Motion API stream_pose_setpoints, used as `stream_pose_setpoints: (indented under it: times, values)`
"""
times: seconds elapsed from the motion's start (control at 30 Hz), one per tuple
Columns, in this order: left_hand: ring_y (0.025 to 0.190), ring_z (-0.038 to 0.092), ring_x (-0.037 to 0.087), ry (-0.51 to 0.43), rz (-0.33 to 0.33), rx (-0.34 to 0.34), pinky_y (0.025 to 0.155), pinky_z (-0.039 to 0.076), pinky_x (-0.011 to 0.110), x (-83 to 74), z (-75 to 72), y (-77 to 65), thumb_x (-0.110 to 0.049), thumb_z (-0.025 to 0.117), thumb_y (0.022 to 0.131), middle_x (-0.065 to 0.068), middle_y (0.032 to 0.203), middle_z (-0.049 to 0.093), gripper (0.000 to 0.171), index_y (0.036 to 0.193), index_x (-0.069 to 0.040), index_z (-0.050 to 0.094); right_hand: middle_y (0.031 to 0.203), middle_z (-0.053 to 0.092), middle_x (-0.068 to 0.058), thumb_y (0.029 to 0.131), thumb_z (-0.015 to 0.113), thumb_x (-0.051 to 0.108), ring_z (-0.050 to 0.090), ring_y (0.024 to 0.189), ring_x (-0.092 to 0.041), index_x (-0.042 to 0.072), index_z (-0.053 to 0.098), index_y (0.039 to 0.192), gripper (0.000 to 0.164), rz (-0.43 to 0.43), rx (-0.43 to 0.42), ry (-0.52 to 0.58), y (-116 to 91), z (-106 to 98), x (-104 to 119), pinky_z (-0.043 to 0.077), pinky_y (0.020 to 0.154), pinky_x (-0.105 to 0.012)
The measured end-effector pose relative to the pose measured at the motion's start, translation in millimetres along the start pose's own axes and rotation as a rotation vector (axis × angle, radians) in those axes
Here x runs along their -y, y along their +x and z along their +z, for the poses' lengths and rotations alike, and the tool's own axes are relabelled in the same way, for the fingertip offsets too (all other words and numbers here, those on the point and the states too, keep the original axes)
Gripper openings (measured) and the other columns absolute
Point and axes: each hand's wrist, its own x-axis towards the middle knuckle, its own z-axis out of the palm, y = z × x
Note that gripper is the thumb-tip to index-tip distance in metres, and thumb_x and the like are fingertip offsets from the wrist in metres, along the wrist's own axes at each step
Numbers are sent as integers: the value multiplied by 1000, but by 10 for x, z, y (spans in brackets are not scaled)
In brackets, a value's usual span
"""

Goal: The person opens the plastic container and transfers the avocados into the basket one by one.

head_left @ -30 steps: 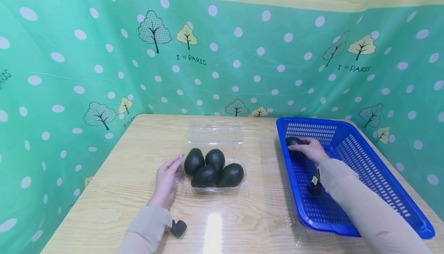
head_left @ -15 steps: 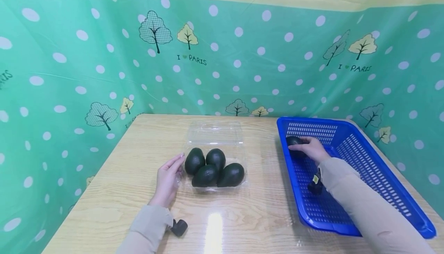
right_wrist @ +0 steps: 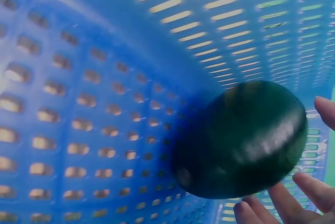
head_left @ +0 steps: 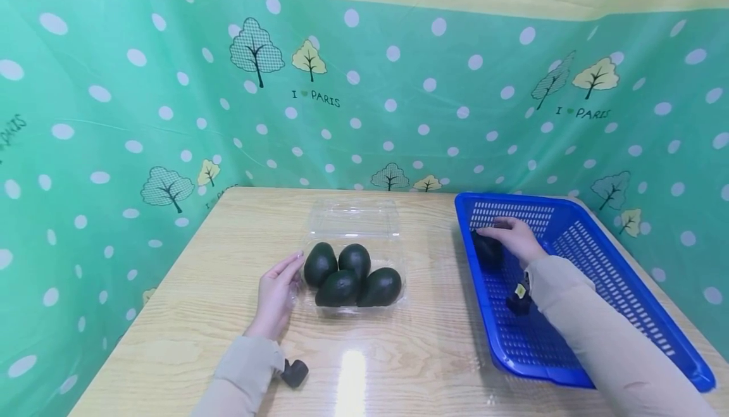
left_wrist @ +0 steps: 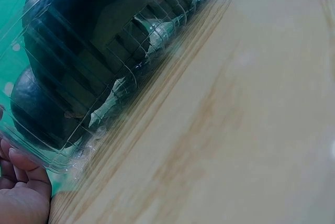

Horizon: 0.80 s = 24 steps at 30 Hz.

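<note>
Several dark green avocados (head_left: 338,288) lie in a clear plastic clamshell container (head_left: 401,290) whose lid (head_left: 353,216) is folded back. My left hand (head_left: 276,293) pinches the container's left edge; the left wrist view shows fingertips (left_wrist: 23,160) at its corner. Inside a blue plastic basket (head_left: 484,316), my right hand (head_left: 515,240) hovers above a single avocado (right_wrist: 243,143) near the far left corner. In the right wrist view the thumb stands away from this avocado, and the fingertips (right_wrist: 246,211) spread loosely just below it.
Basket and container stand on a light wooden table (head_left: 433,354), with a gap between them. A green dotted curtain (head_left: 398,94) hangs behind and at the sides. Each wrist carries a small black camera (head_left: 294,373).
My right hand has loosened its hold on the avocado and risen slightly from it. The avocado now sits lower in the basket's corner. My left hand has stayed in place.
</note>
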Motion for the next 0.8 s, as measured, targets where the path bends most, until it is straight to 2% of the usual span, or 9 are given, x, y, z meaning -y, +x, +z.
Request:
stream_pose_setpoints:
  times: [0.23, 0.33, 0.47, 0.8]
  values:
    - [63, 48, 1, -3, -2, 11, 47, 33, 11, -3, -11, 2, -18, 71, 91, -9, 74, 60, 47, 132, 0, 58, 160, 23, -28, 96, 60, 41, 27, 145, -44, -4, 17, 155, 86, -45, -20, 37, -65, -33, 81, 27, 119, -55]
    - [64, 49, 1, 1, 1, 13, 48, 34, 11, 0, -14, 2, -18, 71, 91, -9, 77, 60, 47, 132, 0, 58, 161, 21, -27, 97, 59, 42, 25, 146, -43, -2, 16, 156, 85, -68, -22, 66, -86, -54, 115, 28, 119, -53]
    - [65, 49, 1, 9, 5, 12, 49, 35, 11, 4, -13, 7, -18, 70, 92, -10, 78, 60, 46, 132, 1, 57, 162, 19, -24, 98, 58, 42, 23, 148, -41, 0, 16, 156, 84, -85, -17, 121, -116, -79, 166, 27, 120, -52]
    - [63, 49, 2, -4, 1, 10, 49, 35, 12, -2, -11, 8, -18, 71, 91, -9, 76, 60, 47, 132, 0, 58, 162, 22, -19, 100, 55, 44, 30, 146, -35, 1, 14, 157, 83, -108, -2, 274, -196, -62, 320, 28, 121, -43]
